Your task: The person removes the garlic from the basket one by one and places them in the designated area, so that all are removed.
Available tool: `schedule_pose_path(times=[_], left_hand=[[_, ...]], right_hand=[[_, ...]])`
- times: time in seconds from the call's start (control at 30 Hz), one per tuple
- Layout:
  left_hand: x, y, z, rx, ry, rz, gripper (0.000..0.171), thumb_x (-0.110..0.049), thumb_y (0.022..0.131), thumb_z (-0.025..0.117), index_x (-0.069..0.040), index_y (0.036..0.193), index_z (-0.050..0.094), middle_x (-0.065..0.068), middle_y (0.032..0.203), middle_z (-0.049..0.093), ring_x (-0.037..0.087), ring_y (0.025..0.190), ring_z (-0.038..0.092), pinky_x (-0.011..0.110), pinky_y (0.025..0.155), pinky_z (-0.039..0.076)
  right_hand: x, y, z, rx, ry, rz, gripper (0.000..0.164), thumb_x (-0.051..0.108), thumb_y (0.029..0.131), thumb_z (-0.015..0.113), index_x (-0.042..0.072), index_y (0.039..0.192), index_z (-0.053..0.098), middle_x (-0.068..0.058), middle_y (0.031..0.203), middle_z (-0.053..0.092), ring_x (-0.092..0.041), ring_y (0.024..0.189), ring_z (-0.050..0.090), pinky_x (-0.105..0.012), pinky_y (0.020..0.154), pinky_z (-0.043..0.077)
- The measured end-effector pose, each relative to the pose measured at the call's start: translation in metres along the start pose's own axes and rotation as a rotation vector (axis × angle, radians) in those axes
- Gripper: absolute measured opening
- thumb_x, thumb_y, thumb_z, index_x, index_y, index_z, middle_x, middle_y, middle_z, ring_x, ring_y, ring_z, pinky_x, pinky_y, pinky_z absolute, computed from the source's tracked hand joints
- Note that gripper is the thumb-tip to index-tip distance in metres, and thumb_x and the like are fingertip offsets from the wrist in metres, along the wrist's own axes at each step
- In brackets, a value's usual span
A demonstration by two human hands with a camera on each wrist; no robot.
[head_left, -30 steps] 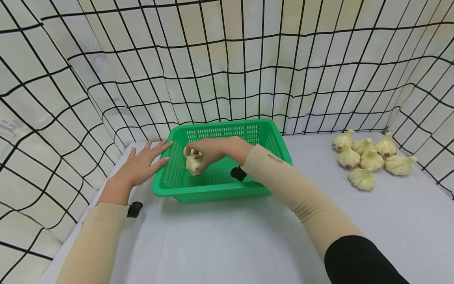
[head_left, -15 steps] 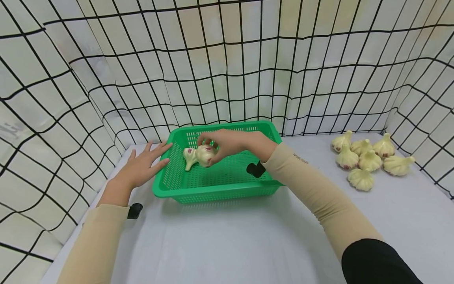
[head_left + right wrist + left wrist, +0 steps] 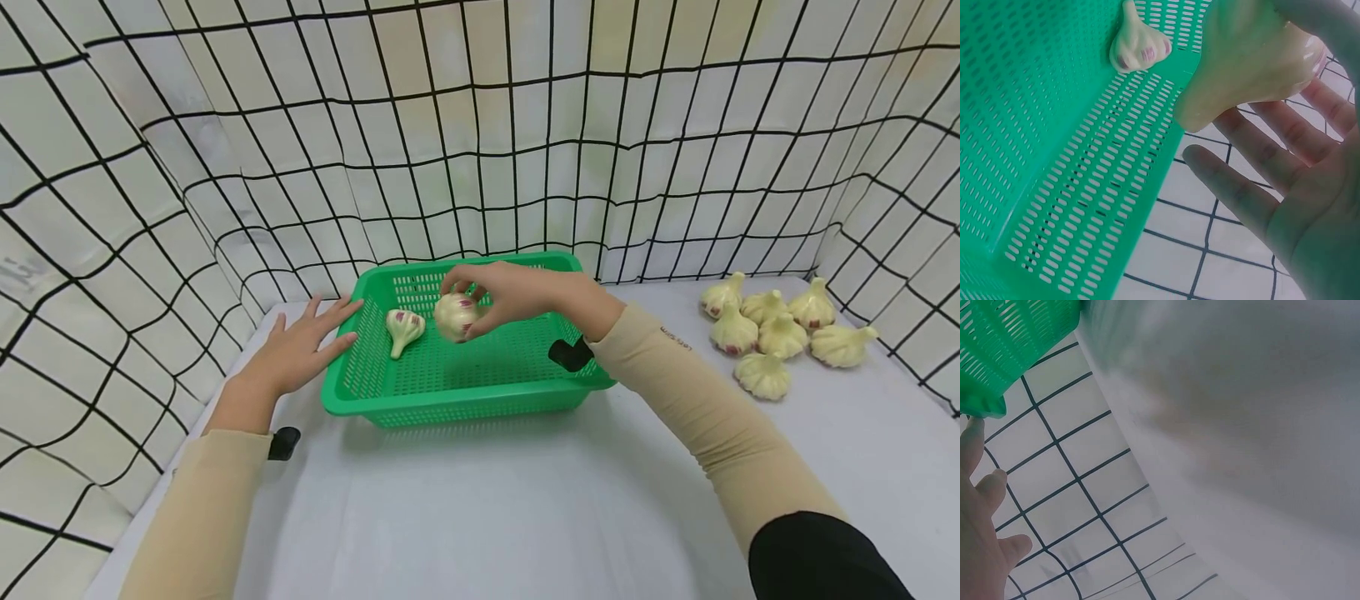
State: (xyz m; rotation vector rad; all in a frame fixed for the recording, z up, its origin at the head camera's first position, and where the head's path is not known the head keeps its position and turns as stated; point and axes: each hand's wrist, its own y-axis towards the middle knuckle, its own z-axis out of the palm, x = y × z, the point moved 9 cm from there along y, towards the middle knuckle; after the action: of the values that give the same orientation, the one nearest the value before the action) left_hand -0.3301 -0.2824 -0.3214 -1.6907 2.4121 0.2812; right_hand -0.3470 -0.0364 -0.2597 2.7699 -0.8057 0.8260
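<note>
My right hand [image 3: 506, 292] holds a garlic bulb [image 3: 456, 317] between thumb and fingers, over the inside of the green plastic basket [image 3: 480, 402]. In the right wrist view this held bulb [image 3: 1247, 62] shows large, its stem pointing down and left. A second garlic bulb [image 3: 405, 327] lies on the basket floor near the left end, stem toward me. My left hand [image 3: 288, 354] has its fingers spread, with the fingertips at the basket's left rim. The left wrist view has that hand [image 3: 982, 519] at its left edge, one fingertip at the rim.
Several garlic bulbs [image 3: 780, 337] sit grouped on the white table [image 3: 465, 500] at the right. Black wire mesh [image 3: 551, 154] before white sheeting encloses the back and both sides. Dark wrist cameras [image 3: 570, 356] hang beneath both wrists.
My right hand has lifted a bulb from beside the other in the basket and carried it rightward. The left hand has stayed at the rim.
</note>
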Motion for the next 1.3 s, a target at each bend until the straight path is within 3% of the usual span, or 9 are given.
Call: schedule_pose_path(times=[0.17,0.37,0.63,0.87,1.3], left_hand=[[0.001,0.000,0.000,0.001,-0.001,-0.001,0.067,-0.050,0.108,0.042,-0.019,0.165,0.023,0.014,0.169,0.018,0.043,0.155,-0.003,0.075,0.113,-0.009],[0.001,0.000,0.001,0.001,-0.006,0.002,0.067,-0.050,0.108,0.042,-0.019,0.165,0.023,0.013,0.170,0.017,0.043,0.155,-0.004,0.075,0.113,-0.010],[0.002,-0.002,0.003,0.005,-0.015,-0.002,0.067,-0.050,0.108,0.041,-0.019,0.165,0.023,0.015,0.169,0.018,0.043,0.155,-0.003,0.075,0.113,-0.009],[0.002,-0.001,0.002,0.003,-0.019,0.002,0.068,-0.050,0.108,0.041,-0.019,0.165,0.023,0.014,0.170,0.017,0.043,0.155,-0.004,0.075,0.112,-0.010],[0.000,0.000,0.000,0.006,-0.018,0.001,0.068,-0.050,0.108,0.041,-0.020,0.166,0.022,0.015,0.170,0.017,0.043,0.155,-0.004,0.075,0.113,-0.009]], right_hand=[[0.002,-0.014,-0.008,-0.029,0.006,-0.024,0.061,0.021,0.089,0.082,0.011,0.141,0.051,-0.008,0.138,0.059,-0.026,0.120,0.059,-0.038,0.099,0.050],[0.001,-0.030,-0.013,-0.054,0.009,-0.041,0.062,0.018,0.089,0.083,0.008,0.142,0.052,-0.008,0.138,0.058,-0.027,0.116,0.062,-0.035,0.097,0.053],[-0.010,-0.050,-0.015,-0.071,0.005,-0.006,0.061,0.018,0.087,0.085,0.011,0.140,0.055,-0.003,0.133,0.059,-0.023,0.113,0.063,-0.032,0.095,0.054],[-0.016,-0.068,-0.019,-0.087,0.019,-0.023,0.062,0.016,0.085,0.086,0.008,0.139,0.056,-0.005,0.134,0.059,-0.025,0.113,0.065,-0.037,0.097,0.054],[-0.031,-0.108,-0.024,-0.128,0.045,0.078,0.064,0.020,0.085,0.087,0.008,0.140,0.056,-0.006,0.130,0.061,-0.024,0.112,0.064,-0.047,0.096,0.053]])
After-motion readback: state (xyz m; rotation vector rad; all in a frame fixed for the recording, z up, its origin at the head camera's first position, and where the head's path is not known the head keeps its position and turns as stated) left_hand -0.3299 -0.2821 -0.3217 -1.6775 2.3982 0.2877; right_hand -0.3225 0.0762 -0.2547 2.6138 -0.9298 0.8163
